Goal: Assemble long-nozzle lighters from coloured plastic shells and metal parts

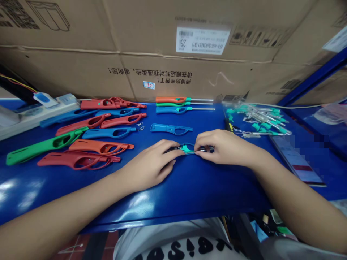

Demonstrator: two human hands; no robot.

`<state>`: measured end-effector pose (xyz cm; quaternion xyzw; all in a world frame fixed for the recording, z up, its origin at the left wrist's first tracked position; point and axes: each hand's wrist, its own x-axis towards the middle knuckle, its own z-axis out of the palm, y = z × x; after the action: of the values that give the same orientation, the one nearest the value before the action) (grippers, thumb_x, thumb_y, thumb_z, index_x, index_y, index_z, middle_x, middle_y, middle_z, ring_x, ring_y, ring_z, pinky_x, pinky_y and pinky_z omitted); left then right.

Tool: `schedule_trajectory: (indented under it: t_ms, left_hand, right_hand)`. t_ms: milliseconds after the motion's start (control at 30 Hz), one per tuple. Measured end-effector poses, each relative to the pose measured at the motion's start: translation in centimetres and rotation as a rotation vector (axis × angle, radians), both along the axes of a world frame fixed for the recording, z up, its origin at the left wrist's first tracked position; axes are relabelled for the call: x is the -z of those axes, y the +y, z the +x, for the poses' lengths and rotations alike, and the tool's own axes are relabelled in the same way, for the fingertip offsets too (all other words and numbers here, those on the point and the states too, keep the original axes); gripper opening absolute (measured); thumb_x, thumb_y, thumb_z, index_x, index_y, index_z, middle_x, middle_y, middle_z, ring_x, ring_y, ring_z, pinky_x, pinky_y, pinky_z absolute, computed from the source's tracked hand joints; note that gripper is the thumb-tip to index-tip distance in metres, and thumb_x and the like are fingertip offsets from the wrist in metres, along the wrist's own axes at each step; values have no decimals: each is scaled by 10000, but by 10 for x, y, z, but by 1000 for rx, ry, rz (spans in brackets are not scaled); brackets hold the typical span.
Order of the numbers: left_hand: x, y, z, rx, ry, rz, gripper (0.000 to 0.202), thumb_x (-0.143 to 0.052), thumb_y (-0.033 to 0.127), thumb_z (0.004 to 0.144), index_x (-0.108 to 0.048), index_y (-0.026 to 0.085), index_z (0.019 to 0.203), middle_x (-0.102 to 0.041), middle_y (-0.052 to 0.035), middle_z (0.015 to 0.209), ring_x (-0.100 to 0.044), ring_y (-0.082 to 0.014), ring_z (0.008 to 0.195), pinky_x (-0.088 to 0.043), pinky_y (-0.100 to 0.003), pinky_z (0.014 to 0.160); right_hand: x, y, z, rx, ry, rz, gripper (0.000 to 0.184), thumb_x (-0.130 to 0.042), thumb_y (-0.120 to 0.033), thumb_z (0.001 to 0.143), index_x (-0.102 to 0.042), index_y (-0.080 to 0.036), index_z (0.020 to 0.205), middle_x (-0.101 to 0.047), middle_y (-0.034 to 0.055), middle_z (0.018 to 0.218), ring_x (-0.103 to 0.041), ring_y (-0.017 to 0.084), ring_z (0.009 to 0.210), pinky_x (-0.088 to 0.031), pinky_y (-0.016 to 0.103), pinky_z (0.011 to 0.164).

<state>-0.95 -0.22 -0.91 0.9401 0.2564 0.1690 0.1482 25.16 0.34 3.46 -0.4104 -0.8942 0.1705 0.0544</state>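
Both hands work on one partly built long-nosed lighter [187,148] just above the blue table. A teal trigger piece, a blue loop and thin pale wires show between my fingers. My left hand [151,162] is closed on its left end; my right hand [221,148] pinches the right end, by the tube. Fingers hide most of the lighter. Behind them lies a blue lighter shell half [170,129]. Small silver screws [141,126] lie in a little group left of that shell.
Several coloured lighter shells [101,147] cover the left side. Finished-looking lighters [173,109] lie at the back. On the right are teal triggers with metal tubes [267,119], a yellow-black handled tool [230,126] and a phone-like slab [298,162]. Cardboard boxes [151,43] wall the back; a power strip [40,112] stands left.
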Motion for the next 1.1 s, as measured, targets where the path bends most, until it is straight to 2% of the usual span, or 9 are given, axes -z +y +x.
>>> schedule_trajectory:
  t_ms: [267,700,833,1000,1100]
  left_hand:
    - [1,-1,1,2,-14,-30,390,-481,129,959,-559,208,1332,-551,-130,1328,-510,-265,1246,-478,-449,1053]
    - [1,-2,2,-3,-11,-33,393,-481,125,948,-554,189,1329,-550,-142,1327,-504,-279,1255,-471,-471,1061]
    - [1,-2,3,-8,-9,-26,385,-480,127,949,-559,177,1322,-549,-145,1329,-502,-277,1254,-472,-466,1061]
    - [0,-3,2,0,-31,-20,396,-486,118,939,-560,190,1322,-562,-146,1320,-514,-282,1246,-484,-475,1048]
    - [0,-3,2,1,-43,-26,380,-479,121,945,-556,196,1310,-571,-138,1318,-520,-280,1241,-485,-479,1042]
  right_hand:
    - [4,-5,-5,-67,107,32,194,-605,-183,906,-743,-226,1035,-692,47,1096,-659,181,917,-480,287,779]
    - [1,-11,-11,-38,79,-11,198,-620,-234,921,-750,-220,1069,-671,68,1126,-655,201,950,-496,318,826]
    - [1,-11,-12,-33,87,-28,191,-615,-236,925,-758,-219,1050,-680,60,1059,-650,183,903,-477,293,777]
    - [3,-13,-16,-18,56,-51,175,-597,-253,934,-759,-196,969,-679,37,828,-605,149,725,-408,263,652]
    - [2,-14,-17,-7,47,-51,182,-586,-250,936,-754,-189,900,-693,34,795,-602,145,696,-380,263,631]
